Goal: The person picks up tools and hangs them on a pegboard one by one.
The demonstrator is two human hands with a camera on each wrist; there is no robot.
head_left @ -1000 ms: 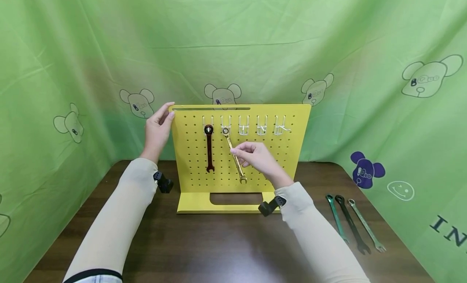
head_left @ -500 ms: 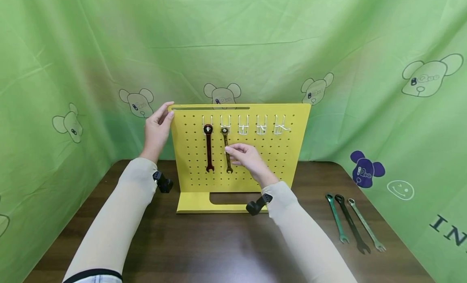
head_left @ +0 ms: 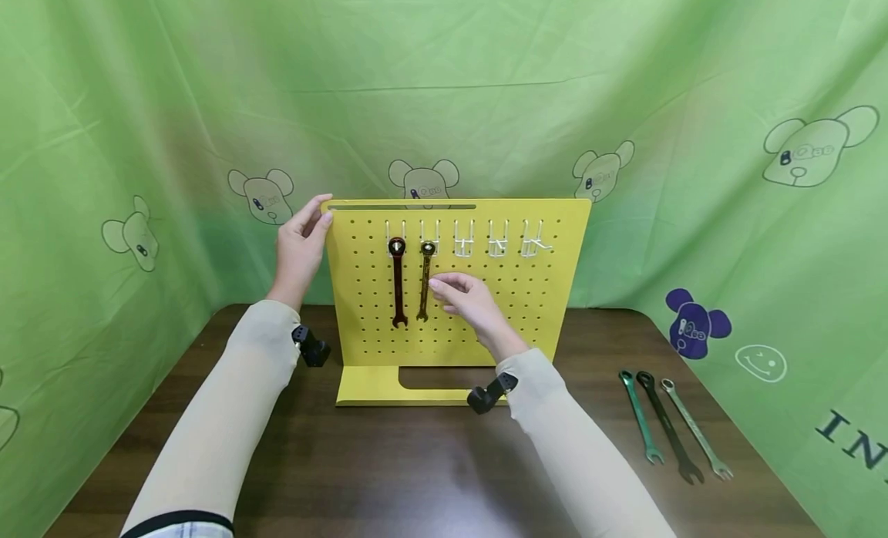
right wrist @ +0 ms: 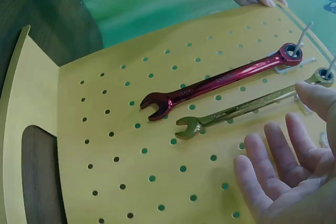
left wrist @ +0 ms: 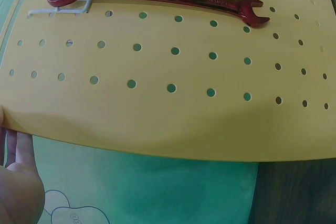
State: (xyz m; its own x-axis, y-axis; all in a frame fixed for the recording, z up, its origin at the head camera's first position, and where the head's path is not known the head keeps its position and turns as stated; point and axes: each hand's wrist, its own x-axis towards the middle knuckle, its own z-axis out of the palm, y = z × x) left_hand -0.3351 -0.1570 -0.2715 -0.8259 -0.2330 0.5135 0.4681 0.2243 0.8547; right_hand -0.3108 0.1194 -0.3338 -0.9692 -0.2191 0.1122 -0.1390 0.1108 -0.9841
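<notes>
My left hand point(head_left: 298, 249) grips the top left corner of a yellow pegboard point(head_left: 565, 260), thumb in front and fingers behind. On the leftmost white hook hangs a dark red combination wrench point(head_left: 398, 287), ring end up. Beside it a gold combination wrench point(head_left: 425, 287) hangs by its ring from the second hook, as the right wrist view also shows. Just right of the gold wrench is my right hand point(head_left: 475, 303), its fingers loosely spread and nothing held; the thumb point(right wrist: 315, 98) is close to the shaft, and whether it touches cannot be told.
Three more white hooks point(head_left: 497, 241) stick out along the board to the right. On the brown table point(head_left: 416, 461), at the right, lie a green wrench point(head_left: 641, 422), a black wrench point(head_left: 669, 430) and a silver wrench point(head_left: 697, 430). A green curtain point(head_left: 444, 75) surrounds the table.
The gold wrench has swung from a slant to nearly upright on its hook, its lower end moving left. My right hand followed it left and let go. The left hand stays put.
</notes>
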